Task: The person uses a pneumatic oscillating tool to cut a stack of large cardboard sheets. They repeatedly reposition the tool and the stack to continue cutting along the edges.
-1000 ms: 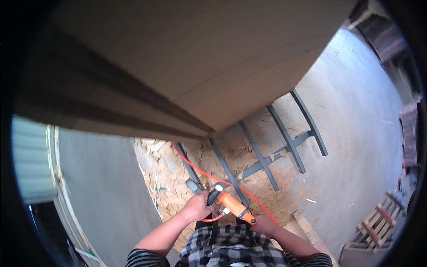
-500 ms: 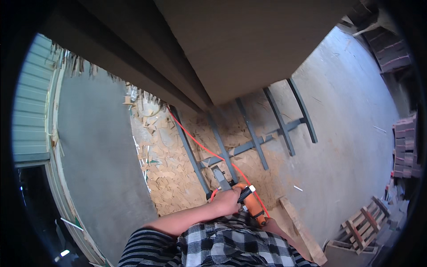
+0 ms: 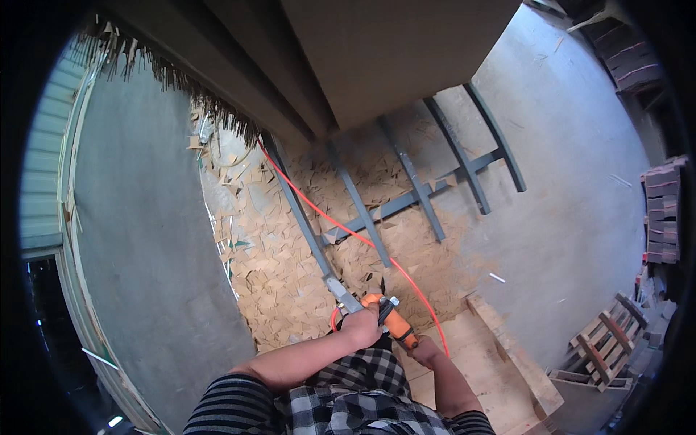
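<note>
Across my waist lies an orange hand-held power tool with a flat grey metal head pointing forward and left. My left hand is closed around the front of the tool, just behind the head. My right hand wraps its rear end. A red hose runs back from under the tall brown stack of board and passes right of the tool; a short red loop shows by my left hand. The head is apart from the stack.
Under the stack stretches a grey metal bar frame. Cardboard scraps cover the floor around it. Ragged strips hang from the stack's left edge. A wooden pallet lies right of me; another pallet leans farther right.
The tool has swung left and forward with both hands on it, and my right forearm shows more. The view has shifted, so the stack and frame sit higher and more wooden pallet shows.
</note>
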### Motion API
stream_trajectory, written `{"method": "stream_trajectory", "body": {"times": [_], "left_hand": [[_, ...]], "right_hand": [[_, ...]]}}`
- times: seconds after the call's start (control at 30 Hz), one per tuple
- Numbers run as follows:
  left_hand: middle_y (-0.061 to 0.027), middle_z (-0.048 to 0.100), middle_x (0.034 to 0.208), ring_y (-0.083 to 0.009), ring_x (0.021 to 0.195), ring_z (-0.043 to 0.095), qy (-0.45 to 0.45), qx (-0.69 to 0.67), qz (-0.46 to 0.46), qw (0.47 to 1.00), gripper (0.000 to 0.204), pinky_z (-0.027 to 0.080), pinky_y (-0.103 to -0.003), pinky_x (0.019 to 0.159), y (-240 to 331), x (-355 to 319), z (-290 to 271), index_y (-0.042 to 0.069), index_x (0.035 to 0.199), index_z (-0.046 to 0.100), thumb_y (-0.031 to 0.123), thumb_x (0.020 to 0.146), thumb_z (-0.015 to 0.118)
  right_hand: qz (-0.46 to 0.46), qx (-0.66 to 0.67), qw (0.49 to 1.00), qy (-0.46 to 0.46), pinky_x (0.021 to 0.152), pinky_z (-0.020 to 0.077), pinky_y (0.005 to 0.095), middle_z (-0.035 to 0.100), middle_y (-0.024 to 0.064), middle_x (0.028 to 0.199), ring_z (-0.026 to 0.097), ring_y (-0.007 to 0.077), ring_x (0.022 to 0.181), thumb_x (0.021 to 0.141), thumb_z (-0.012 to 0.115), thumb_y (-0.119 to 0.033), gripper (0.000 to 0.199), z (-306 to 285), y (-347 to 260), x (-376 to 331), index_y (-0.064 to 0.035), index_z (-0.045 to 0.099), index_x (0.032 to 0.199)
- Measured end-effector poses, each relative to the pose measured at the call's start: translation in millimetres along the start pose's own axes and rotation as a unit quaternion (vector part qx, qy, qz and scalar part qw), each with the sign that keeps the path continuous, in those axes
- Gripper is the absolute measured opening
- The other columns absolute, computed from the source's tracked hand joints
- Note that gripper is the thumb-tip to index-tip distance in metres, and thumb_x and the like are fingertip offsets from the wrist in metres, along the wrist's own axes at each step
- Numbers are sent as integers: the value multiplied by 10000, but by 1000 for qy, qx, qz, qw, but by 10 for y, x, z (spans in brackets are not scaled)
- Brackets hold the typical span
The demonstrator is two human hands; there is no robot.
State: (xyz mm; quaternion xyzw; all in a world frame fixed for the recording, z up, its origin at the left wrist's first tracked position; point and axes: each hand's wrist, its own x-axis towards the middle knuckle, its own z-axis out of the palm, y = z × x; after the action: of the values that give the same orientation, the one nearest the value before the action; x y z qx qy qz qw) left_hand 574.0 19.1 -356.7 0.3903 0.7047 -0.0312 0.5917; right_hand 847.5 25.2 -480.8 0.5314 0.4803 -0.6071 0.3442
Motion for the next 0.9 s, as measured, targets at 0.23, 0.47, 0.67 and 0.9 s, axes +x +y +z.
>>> {"method": "stream_trajectory", "body": {"times": [0.23, 0.47, 0.67, 0.9], "left_hand": [[-219, 637, 907, -363, 838, 627, 41, 5, -27, 999, 493, 498, -438, 742, -634, -229, -20, 6, 1175, 465, 254, 773, 607], [-216, 636, 874, -351, 821, 636, 100, -5, -110, 989, 416, 506, -427, 714, -877, -753, -151, -29, 1039, 470, 207, 736, 629], [-226, 631, 854, -370, 802, 628, 113, -36, -108, 987, 439, 505, -438, 695, -854, -728, 32, -29, 1032, 454, 241, 744, 645], [-218, 628, 849, -380, 818, 615, 97, -61, -65, 991, 427, 490, -444, 722, -764, -312, 279, -14, 1017, 450, 242, 749, 663]], "right_hand": [[-77, 33, 994, -77, 629, 481, 338, 647, 113, 811, 612, 184, 713, 680, 651, -126, 314, 690, -40, 18, -17, 614, 972], [-42, 58, 983, -169, 474, 418, 299, 569, 51, 624, 536, 128, 532, 670, 638, -36, 181, 627, -923, -432, -41, 600, 847], [-121, -105, 974, -162, 582, 483, 348, 635, 147, 799, 620, 224, 661, 641, 645, -109, 289, 677, -466, 340, -21, 598, 912], [-103, -179, 976, -74, 702, 494, 404, 636, 203, 819, 623, 350, 796, 619, 683, -219, 382, 364, -71, 550, -37, 608, 947]]}}
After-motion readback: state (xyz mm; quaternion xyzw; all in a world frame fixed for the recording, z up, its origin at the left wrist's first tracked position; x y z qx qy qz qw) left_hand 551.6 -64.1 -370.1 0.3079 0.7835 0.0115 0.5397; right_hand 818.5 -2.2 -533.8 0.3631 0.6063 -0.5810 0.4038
